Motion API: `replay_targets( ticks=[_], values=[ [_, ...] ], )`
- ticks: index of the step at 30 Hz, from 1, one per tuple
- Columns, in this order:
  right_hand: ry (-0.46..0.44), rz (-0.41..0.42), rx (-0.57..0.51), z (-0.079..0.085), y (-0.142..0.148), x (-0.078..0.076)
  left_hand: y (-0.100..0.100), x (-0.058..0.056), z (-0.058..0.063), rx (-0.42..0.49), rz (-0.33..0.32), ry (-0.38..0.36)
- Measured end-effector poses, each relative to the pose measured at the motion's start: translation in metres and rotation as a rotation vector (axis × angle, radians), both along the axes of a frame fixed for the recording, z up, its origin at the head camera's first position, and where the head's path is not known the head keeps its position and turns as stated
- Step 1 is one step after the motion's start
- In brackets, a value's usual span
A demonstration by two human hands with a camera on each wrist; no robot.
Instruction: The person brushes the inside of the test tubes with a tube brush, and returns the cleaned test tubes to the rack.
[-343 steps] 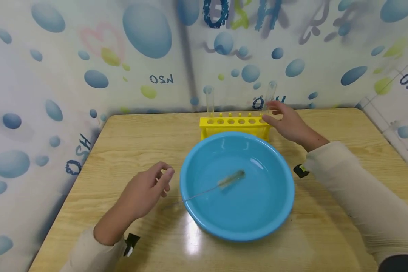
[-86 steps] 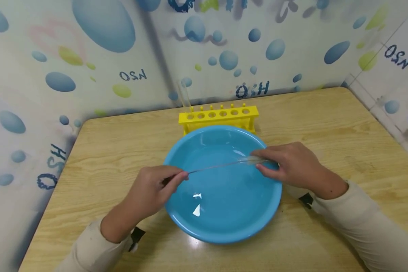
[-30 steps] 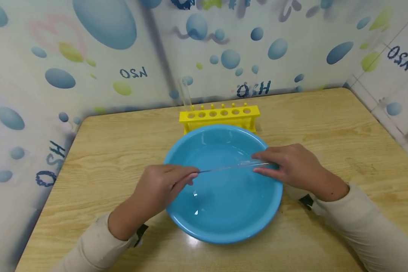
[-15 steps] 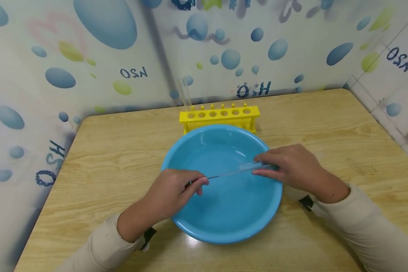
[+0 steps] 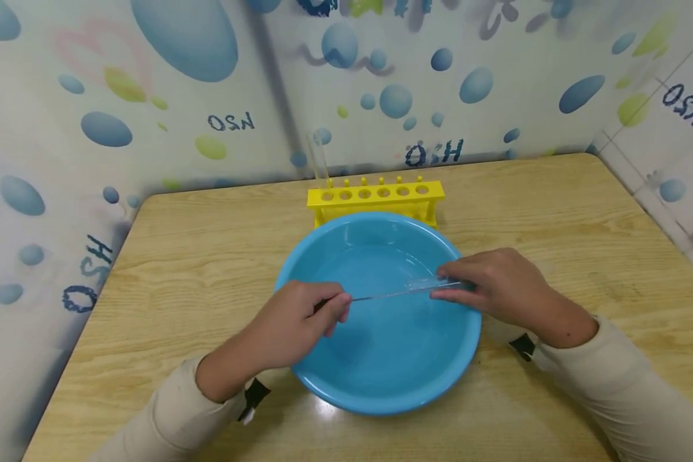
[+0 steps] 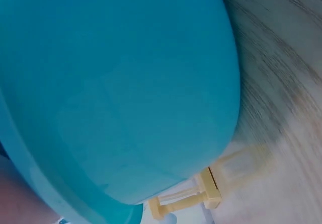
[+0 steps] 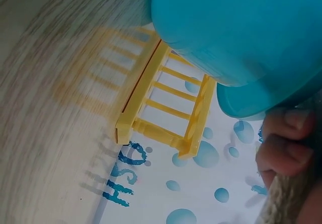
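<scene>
In the head view my left hand (image 5: pixel 300 324) pinches the thin wire handle of a test tube brush (image 5: pixel 378 296). My right hand (image 5: pixel 499 292) holds a clear test tube (image 5: pixel 418 283) lying nearly level, its mouth turned left. The brush wire runs into that mouth, and the bristles are hidden within the right hand's grip. Both hands are over the blue basin (image 5: pixel 381 405), the right one above its right rim. Curled fingers of the right hand (image 7: pixel 287 143) show at the edge of the right wrist view.
Behind the basin stands a yellow test tube rack (image 5: pixel 375 194). A second test tube (image 5: pixel 320 160) leans in its leftmost hole. The wooden table (image 5: pixel 208 244) meets a patterned wall (image 5: pixel 254 167) at the back.
The brush, earlier lying in the basin, is now in my left hand, and the rack's right tube in my right. Over the last second the left hand moved rightward, nearer the tube.
</scene>
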State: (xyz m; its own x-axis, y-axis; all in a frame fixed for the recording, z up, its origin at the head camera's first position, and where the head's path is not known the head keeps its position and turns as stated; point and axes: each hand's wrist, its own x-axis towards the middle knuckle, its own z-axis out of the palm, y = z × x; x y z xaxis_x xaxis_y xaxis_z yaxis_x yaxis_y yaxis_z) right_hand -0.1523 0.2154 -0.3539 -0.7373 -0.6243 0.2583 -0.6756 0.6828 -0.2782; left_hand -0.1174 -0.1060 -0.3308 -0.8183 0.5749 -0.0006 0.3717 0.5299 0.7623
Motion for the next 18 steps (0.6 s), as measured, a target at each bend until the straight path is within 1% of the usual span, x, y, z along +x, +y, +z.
replay_targets(
  ticks=[3, 7, 9, 11, 13, 15, 16, 18],
  values=[
    [-0.008, 0.001, 0.002, 0.000, 0.000, 0.000, -0.002, -0.001, 0.000, 0.044, -0.005, -0.088],
    [-0.017, 0.013, 0.008, 0.001, 0.001, 0.000, -0.007, -0.002, 0.000, 0.070, -0.013, -0.207],
    [-0.021, 0.020, 0.008, 0.001, 0.001, 0.001, -0.009, -0.002, 0.002, 0.065, -0.011, -0.241],
    [-0.021, 0.022, 0.008, 0.000, 0.001, 0.000, -0.011, -0.003, 0.003, 0.056, -0.009, -0.253],
    [-0.022, 0.023, 0.005, 0.000, 0.002, 0.000, -0.012, -0.003, 0.005, 0.050, -0.011, -0.244],
    [-0.024, 0.024, 0.001, -0.001, 0.002, 0.000, -0.014, -0.002, 0.005, 0.043, -0.029, -0.202],
    [-0.027, 0.023, 0.001, -0.001, 0.002, 0.000, -0.015, -0.002, 0.005, 0.034, -0.046, -0.154],
    [-0.030, 0.025, -0.002, 0.000, 0.002, 0.000, -0.017, -0.001, 0.004, 0.005, -0.084, -0.024]
  ],
)
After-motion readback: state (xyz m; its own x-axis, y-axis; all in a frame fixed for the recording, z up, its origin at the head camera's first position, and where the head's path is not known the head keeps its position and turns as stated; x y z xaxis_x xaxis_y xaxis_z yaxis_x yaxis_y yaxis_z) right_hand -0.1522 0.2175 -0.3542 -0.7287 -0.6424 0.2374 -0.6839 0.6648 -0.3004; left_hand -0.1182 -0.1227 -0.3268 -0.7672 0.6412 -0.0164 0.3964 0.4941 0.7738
